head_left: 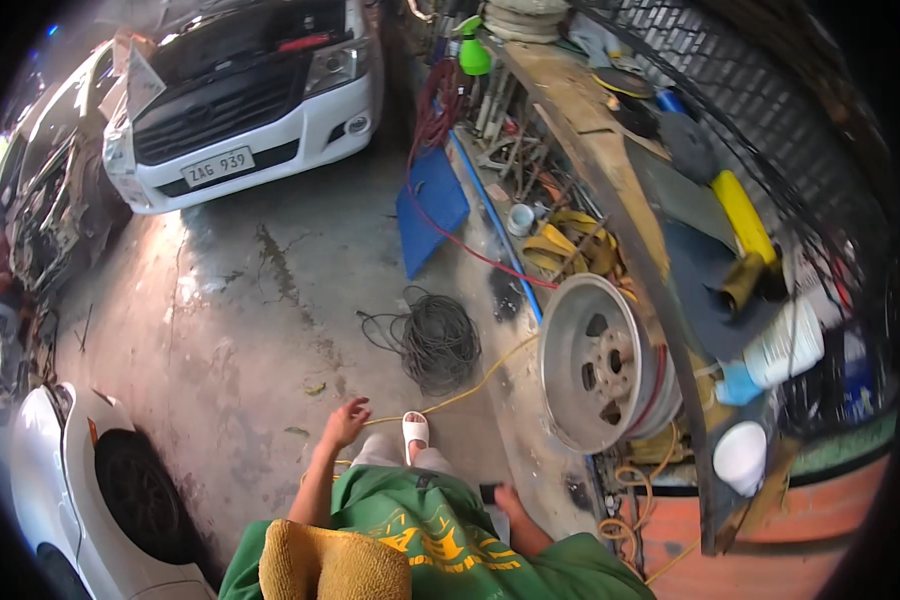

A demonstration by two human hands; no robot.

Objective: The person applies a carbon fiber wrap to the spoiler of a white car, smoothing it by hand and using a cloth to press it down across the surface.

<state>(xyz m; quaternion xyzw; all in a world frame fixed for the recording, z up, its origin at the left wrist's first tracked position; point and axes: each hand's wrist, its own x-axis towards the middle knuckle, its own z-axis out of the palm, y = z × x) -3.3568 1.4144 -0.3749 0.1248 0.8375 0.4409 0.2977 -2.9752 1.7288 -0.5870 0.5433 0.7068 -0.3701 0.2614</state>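
My left hand (346, 422) hangs in front of me over the concrete floor, its fingers loosely bent and apart with nothing in them. At my right side, my right hand (510, 500) is curled in next to a small dark object (489, 493) that I cannot make out. A yellow-brown towel (332, 565) drapes over the front of my green shirt (420, 510). Below me a foot in a white slide sandal (416, 428) steps forward, close to a thin yellow hose (480, 382). Ahead on the floor lies a coil of dark cable (436, 340).
A white pickup (310, 150) faces me at the far left, and a white car's wheel (140, 495) is at near left. A wheel rim (585, 370) stands beside the cluttered workbench (610, 150) on the right. A blue panel (432, 212) lies beyond the cable.
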